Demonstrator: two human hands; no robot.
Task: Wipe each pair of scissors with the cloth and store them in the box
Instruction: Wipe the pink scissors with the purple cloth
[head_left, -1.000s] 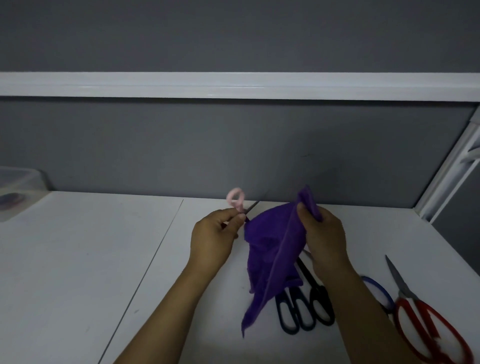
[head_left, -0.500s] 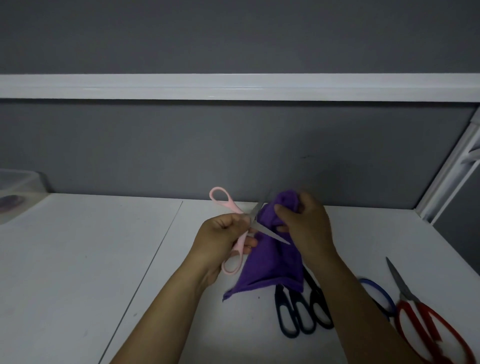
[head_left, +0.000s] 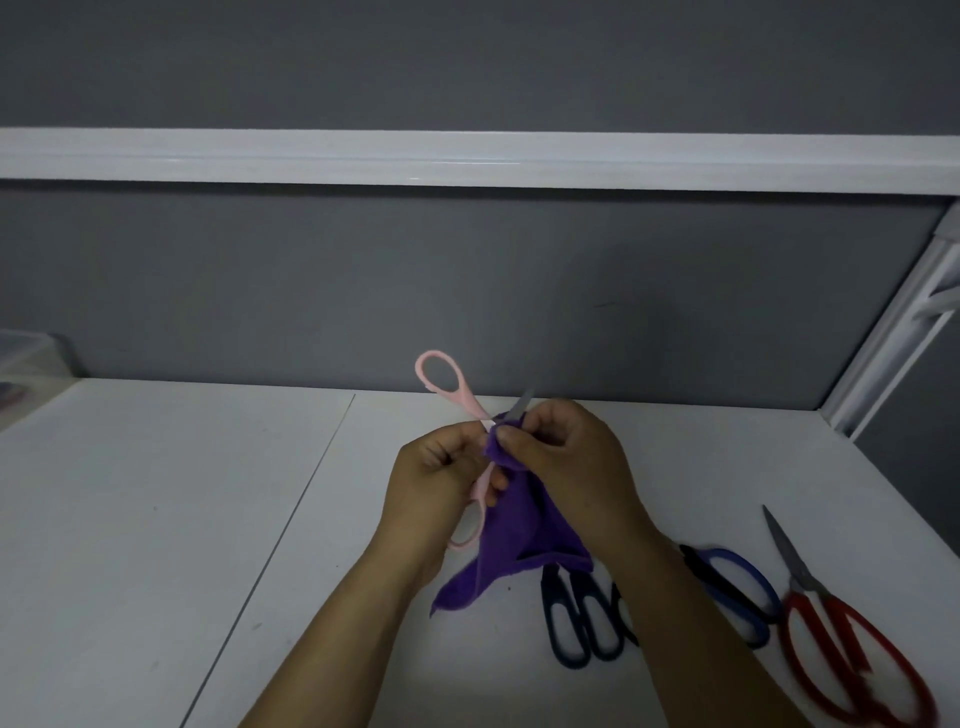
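Pink scissors (head_left: 464, 401): held above the table just below the middle of the view and splayed into an X. One handle loop reaches up toward 11 o'clock, the other hangs toward 6 o'clock. The long axis of the one blade that shows runs from 7 to 1 o'clock, with its grey tip poking out above the right fingers.
Left hand (head_left: 436, 478): curled round the pink shanks at the crossing, gripping them.
Right hand (head_left: 563, 457): thumb and fingers pinch the cloth (head_left: 519, 530) round the blade, touching the left hand.
Cloth: purple, bunched at the pinch. It drapes down toward 6 o'clock, with a corner trailing onto the table.
Hidden: the second blade and the pivot are lost inside the cloth and fingers.
Waiting pairs: black scissors (head_left: 549, 587) lie at 5 o'clock with their blades under the cloth. The right forearm half covers a second dark pair beside them. Blue-handled scissors (head_left: 763, 584) and red-handled scissors (head_left: 826, 608) lie at 4 o'clock. The red loops are cut off by the lower edge.
Box (head_left: 21, 353): clear plastic at the 9 o'clock edge, mostly out of view. Its contents are too blurred to make out.
Surface: a white table (head_left: 156, 519) with a seam (head_left: 291, 519) running from 12 toward 7 o'clock.
Room: dim, with a grey partition (head_left: 467, 286) behind, a white rail (head_left: 467, 156) across it and a white frame (head_left: 893, 332) at 3 o'clock.
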